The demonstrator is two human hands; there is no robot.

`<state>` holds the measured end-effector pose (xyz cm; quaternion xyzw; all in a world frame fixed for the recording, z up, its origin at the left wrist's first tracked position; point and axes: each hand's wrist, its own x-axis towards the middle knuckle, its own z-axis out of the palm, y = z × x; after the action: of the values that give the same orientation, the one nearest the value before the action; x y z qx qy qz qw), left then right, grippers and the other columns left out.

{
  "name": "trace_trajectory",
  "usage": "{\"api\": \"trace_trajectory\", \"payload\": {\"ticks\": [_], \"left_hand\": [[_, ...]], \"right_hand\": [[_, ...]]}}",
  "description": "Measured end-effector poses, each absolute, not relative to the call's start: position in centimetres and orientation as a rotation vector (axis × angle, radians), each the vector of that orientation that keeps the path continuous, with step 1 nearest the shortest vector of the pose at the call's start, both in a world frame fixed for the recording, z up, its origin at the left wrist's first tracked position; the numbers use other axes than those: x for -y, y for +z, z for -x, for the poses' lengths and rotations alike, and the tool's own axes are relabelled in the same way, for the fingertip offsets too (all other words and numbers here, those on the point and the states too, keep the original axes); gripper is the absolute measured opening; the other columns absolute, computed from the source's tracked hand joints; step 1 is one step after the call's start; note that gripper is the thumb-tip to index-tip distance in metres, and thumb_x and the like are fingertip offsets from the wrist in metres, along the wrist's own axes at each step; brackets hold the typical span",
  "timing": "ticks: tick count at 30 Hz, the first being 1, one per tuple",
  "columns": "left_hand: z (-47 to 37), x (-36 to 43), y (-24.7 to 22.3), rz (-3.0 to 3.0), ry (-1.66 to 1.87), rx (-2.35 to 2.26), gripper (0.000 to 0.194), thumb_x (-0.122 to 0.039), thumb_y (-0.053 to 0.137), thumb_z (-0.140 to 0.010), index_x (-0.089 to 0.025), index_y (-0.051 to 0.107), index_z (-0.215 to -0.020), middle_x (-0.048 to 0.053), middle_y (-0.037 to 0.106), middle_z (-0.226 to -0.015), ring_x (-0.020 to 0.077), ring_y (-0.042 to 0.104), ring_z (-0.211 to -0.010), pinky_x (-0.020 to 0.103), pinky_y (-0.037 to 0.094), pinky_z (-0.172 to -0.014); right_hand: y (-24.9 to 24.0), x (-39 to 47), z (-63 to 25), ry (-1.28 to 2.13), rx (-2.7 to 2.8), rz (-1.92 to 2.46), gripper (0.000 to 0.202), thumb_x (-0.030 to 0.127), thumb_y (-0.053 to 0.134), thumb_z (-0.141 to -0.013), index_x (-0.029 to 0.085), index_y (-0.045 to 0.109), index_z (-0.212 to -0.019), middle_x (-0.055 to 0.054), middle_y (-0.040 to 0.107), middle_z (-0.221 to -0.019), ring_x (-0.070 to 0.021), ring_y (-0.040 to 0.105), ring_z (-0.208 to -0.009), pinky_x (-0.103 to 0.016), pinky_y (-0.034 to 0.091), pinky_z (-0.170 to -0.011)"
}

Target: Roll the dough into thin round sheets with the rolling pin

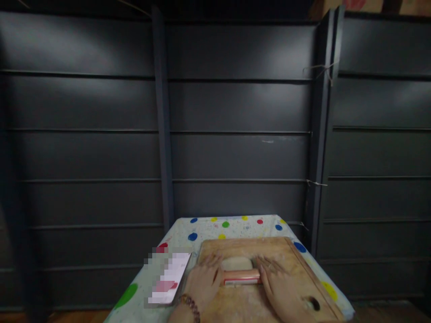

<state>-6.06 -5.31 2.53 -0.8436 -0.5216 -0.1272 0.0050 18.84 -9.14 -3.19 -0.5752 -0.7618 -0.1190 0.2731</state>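
Note:
My left hand (207, 276), with a beaded bracelet at its wrist, lies on a wooden cutting board (242, 305), fingers stretched forward. My right hand (276, 278) rests flat on the same board, fingers extended. Between the two hands is a pale, rounded slab (237, 264) whose kind I cannot make out. Just nearer to me lies a small orange-red package (241, 277) with a white label strip. Its right end meets my right thumb, and its left end is close to my left hand. Neither hand is wrapped around anything.
A table covered with a white, colour-dotted cloth (235, 226) carries the board. Left of the board lies a phone (175, 278) with a lit screen, partly pixelated. A dark panelled metal wall (239, 157) stands behind the table. Cardboard boxes (357, 5) show at the top right.

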Motion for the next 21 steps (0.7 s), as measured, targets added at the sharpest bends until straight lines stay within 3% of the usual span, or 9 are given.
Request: {"api": "trace_trajectory", "payload": {"ticks": [6, 11, 16, 21], "left_hand": [[6.7, 6.9, 1.4, 2.645, -0.545, 1.635, 0.051, -0.032, 0.037, -0.093, -0.022, 0.052, -0.141, 0.003, 0.05, -0.147, 0.023, 0.043, -0.138, 0.041, 0.032, -0.117], [6.8, 7.0, 1.1, 2.64, -0.559, 1.631, 0.053, -0.034, 0.035, -0.094, -0.021, 0.051, -0.142, 0.002, 0.045, -0.15, 0.023, 0.041, -0.139, 0.04, 0.031, -0.119], [6.3, 5.3, 1.8, 2.619, -0.562, 1.619, 0.048, -0.032, 0.04, -0.092, -0.023, 0.058, -0.136, 0.003, 0.053, -0.145, 0.0236, 0.044, -0.137, 0.043, 0.031, -0.118], [5.8, 2.1, 2.1, 2.59, -0.542, 1.606, 0.047, -0.034, 0.03, -0.096, -0.022, 0.066, -0.123, 0.007, 0.063, -0.135, 0.0242, 0.053, -0.129, 0.042, 0.034, -0.114]], "right_hand": [[-3.0, 9.6, -19.0, -0.182, 2.091, 1.548, 0.048, 0.028, 0.027, -0.1, 0.018, 0.054, -0.138, -0.007, 0.054, -0.14, -0.0243, 0.049, -0.131, -0.044, 0.038, -0.113], [-3.8, 9.4, -19.8, -0.145, 2.126, 1.491, 0.05, 0.032, 0.026, -0.1, 0.017, 0.054, -0.138, -0.008, 0.052, -0.141, -0.0258, 0.049, -0.131, -0.046, 0.04, -0.111], [-4.1, 7.7, -19.4, -0.191, 2.071, 1.547, 0.05, 0.032, 0.023, -0.101, 0.021, 0.054, -0.138, -0.007, 0.053, -0.141, -0.0246, 0.047, -0.133, -0.047, 0.035, -0.113], [-2.8, 4.3, -18.8, -0.326, 2.103, 1.683, 0.049, 0.023, 0.025, -0.099, 0.015, 0.058, -0.134, -0.012, 0.053, -0.141, -0.0281, 0.043, -0.135, -0.049, 0.031, -0.114]]}}
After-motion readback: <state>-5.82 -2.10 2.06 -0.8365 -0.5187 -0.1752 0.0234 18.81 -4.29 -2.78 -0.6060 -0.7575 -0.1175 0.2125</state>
